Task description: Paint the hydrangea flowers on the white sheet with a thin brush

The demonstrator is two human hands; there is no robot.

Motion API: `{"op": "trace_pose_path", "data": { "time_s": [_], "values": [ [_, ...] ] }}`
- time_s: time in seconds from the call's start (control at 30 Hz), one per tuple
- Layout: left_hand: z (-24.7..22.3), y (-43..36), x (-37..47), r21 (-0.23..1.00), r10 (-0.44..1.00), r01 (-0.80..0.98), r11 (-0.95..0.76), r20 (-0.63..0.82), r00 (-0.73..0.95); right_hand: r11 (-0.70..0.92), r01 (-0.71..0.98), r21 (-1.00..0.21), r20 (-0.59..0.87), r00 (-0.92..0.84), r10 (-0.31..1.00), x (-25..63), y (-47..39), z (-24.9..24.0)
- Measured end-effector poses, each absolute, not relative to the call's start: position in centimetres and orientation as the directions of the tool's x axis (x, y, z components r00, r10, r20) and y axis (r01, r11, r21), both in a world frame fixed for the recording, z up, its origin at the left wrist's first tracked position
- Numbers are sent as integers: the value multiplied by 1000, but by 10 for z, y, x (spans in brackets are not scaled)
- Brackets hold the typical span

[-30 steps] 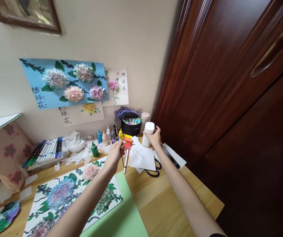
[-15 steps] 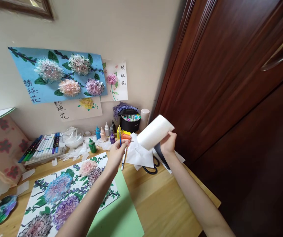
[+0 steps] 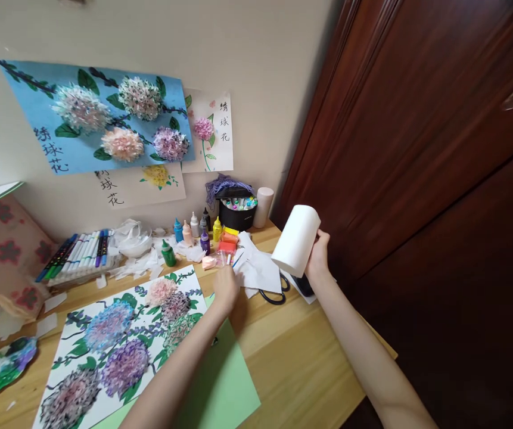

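Note:
My right hand (image 3: 319,261) grips a smooth white cylinder (image 3: 296,239) from its right side, tilted above the table; whether it is a cup or a roll I cannot tell. My left hand (image 3: 226,292) is low over the table with fingers curled. A thin blue paintbrush (image 3: 238,259) pokes out past its fingers, beside a white stick (image 3: 228,258); the fingertips are hidden. White paper sheets (image 3: 258,271) lie between the hands. Black-handled scissors (image 3: 274,296) rest under the sheets' edge, below the cylinder.
A flower picture (image 3: 117,351) overlaps a green sheet (image 3: 220,381) on the left. Several paint bottles (image 3: 168,254), a marker tray (image 3: 81,256), a plastic bowl (image 3: 135,241) and a black marker case (image 3: 237,214) line the wall. A dark wooden cabinet (image 3: 417,179) stands at right.
My left hand has lowered to the table, bringing the paintbrush from upright to slanted. My right hand has shifted slightly right, turning the white cylinder more upright. The view has tipped downward.

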State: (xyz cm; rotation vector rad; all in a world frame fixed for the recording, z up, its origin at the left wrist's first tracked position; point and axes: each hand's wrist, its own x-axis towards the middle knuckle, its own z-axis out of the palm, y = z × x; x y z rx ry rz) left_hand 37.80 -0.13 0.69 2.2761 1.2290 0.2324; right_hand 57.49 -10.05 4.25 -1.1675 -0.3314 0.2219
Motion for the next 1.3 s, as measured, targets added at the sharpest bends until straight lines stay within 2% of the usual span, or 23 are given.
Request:
{"op": "trace_pose_path", "data": {
  "time_s": [0.17, 0.33, 0.47, 0.67, 0.83, 0.93, 1.03, 1.1, 1.2, 1.3],
  "values": [
    [5, 3, 384, 514, 833, 741, -433, -85, 547, 330, 114, -937, 196, 954, 226, 600, -81, 37],
    [5, 8, 389, 546, 837, 728, -414, -86, 540, 198, 430, -881, 457, 882, 115, 617, -53, 30],
    [12, 14, 386, 633, 809, 635, -443, -23, 587, 52, 605, -795, 603, 776, 188, 616, -31, 18],
    [45, 17, 367, 774, 680, 351, -527, 136, 720, -60, 721, -691, 660, 662, 355, 602, -22, -2],
    [71, 15, 339, 922, 613, 47, -384, 216, 760, -118, 727, -676, 641, 660, 392, 606, -29, 0],
    [84, 15, 314, 953, 627, 9, -304, 193, 755, -129, 723, -679, 626, 662, 412, 603, -39, 6],
    [96, 16, 284, 959, 660, 22, -282, 177, 730, -117, 730, -673, 655, 662, 364, 579, -54, 11],
    [105, 15, 259, 961, 690, 43, -274, 165, 705, -12, 733, -680, 687, 642, 341, 551, -63, 15],
    [115, 14, 211, 960, 760, 90, -264, 150, 633, 196, 654, -731, 665, 617, 421, 500, -69, 23],
    [115, 11, 143, 969, 890, 134, -207, 129, 438, 361, 498, -789, 609, 548, 573, 447, -66, 35]
  ]
}}
